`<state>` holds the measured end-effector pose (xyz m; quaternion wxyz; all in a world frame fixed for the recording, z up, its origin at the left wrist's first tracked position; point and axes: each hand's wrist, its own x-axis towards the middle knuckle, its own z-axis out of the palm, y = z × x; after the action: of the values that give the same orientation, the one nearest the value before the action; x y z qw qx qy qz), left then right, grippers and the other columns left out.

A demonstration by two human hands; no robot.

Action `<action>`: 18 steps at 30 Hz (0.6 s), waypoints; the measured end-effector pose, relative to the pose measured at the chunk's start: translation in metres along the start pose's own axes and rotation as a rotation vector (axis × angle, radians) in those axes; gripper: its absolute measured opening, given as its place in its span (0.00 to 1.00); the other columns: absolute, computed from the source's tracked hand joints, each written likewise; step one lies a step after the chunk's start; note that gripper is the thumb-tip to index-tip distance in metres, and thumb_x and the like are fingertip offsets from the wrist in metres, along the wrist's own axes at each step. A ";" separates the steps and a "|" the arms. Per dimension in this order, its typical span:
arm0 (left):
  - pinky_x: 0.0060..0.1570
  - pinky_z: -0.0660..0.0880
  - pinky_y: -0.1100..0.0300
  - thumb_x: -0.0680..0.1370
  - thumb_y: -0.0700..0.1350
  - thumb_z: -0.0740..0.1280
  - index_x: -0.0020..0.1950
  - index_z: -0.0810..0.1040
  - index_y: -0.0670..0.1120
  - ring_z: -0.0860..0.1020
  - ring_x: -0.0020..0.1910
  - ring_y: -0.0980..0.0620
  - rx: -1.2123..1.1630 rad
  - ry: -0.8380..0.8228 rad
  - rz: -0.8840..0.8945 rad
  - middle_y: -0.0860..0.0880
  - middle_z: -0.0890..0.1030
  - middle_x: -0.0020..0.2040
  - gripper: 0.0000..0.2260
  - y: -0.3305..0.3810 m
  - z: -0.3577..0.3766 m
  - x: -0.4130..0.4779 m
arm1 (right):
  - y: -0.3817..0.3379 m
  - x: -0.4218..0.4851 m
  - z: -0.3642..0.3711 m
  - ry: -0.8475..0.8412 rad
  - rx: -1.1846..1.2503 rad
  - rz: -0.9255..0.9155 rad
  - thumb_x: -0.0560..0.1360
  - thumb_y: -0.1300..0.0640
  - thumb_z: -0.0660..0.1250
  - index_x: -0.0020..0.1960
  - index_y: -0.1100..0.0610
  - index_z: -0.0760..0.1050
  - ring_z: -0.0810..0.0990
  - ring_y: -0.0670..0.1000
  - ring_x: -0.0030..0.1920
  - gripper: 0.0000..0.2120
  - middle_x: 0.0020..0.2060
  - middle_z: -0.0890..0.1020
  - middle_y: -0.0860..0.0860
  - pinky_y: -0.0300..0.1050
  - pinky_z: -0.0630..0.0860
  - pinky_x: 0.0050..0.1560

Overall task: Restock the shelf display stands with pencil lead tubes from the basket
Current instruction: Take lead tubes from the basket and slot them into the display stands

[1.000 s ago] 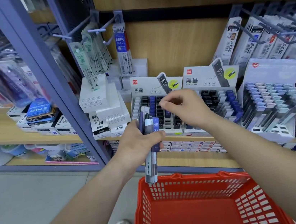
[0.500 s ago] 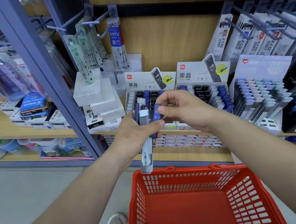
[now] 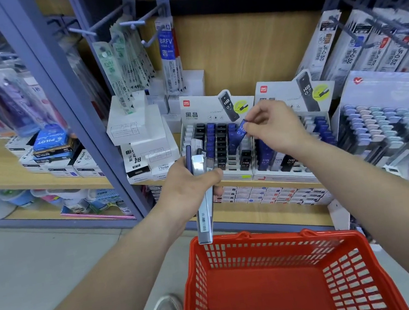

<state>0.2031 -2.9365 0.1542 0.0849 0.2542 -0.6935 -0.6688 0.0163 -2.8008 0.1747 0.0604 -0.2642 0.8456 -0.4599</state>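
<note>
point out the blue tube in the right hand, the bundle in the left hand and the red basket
blue tube (image 3: 239, 134): head view, on its printed label
bundle (image 3: 198, 166): head view, on the shiny front face
red basket (image 3: 274, 237): head view, on its far rim

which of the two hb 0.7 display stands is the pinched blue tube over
The left stand, beside the white boxes: the right hand pinches the blue tube over its rightmost columns. The other stand is partly behind that hand.
</note>
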 end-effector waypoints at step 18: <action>0.44 0.74 0.61 0.77 0.45 0.74 0.46 0.82 0.42 0.82 0.37 0.57 0.055 0.060 0.047 0.50 0.84 0.34 0.07 0.004 0.001 0.003 | 0.033 0.016 0.035 -0.120 -0.413 -0.143 0.74 0.53 0.74 0.42 0.43 0.76 0.81 0.45 0.43 0.08 0.35 0.79 0.37 0.48 0.80 0.48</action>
<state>0.1989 -2.9369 0.1577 0.1145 0.2600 -0.7145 -0.6394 0.0016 -2.8202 0.1305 0.0227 -0.3570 0.8959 -0.2636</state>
